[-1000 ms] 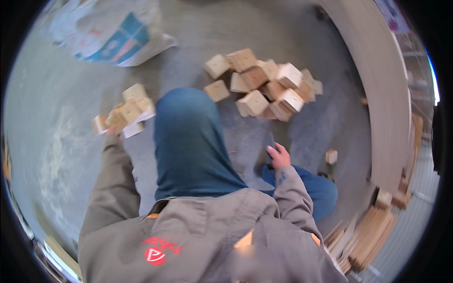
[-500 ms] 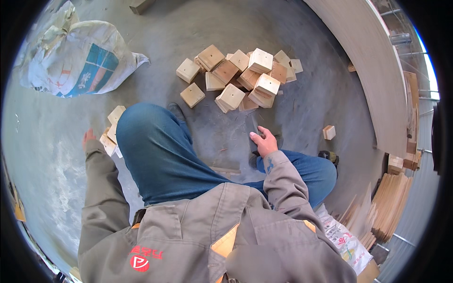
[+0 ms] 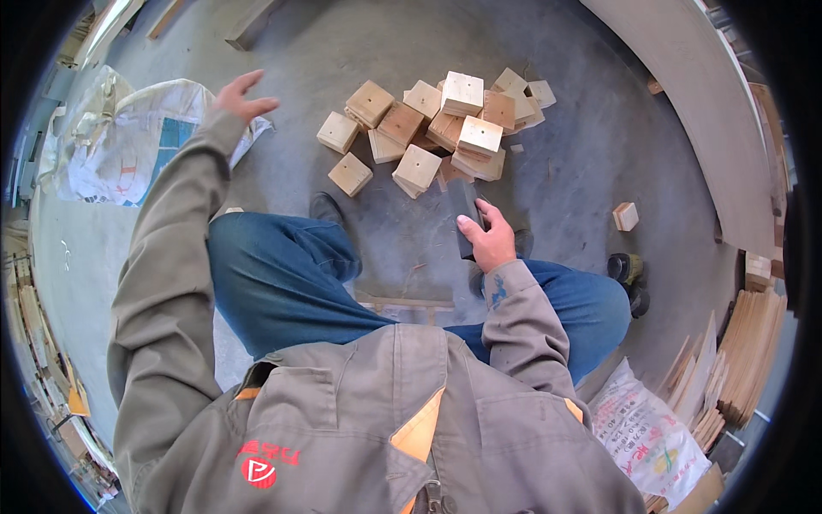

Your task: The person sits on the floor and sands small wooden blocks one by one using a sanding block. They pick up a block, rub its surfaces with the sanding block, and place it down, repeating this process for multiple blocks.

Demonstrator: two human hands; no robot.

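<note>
My left hand (image 3: 245, 97) is raised at the left, fingers apart and nothing in it, in front of the edge of a large white woven sack (image 3: 120, 141). My right hand (image 3: 492, 240) grips a dark grey rectangular block (image 3: 462, 201), which looks like a sanding block, above the floor between my knees. Just beyond it lies a loose pile of square wooden blocks, several with a small hole in the top face; one pale wooden block (image 3: 418, 169) sits near the front of the pile. Another wooden block (image 3: 350, 175) lies apart at the pile's left.
A lone wooden block (image 3: 626, 217) lies on the floor to the right. A long pale board (image 3: 693, 111) curves along the right side. Stacked thin wood strips (image 3: 747, 347) and a white printed bag (image 3: 648, 433) are at the lower right. A wooden strip (image 3: 402, 302) lies between my legs.
My left hand has moved from the wooden blocks beside my left knee up and forward, empty. My right hand still holds the dark grey block, slightly shifted. The view has tilted a little.
</note>
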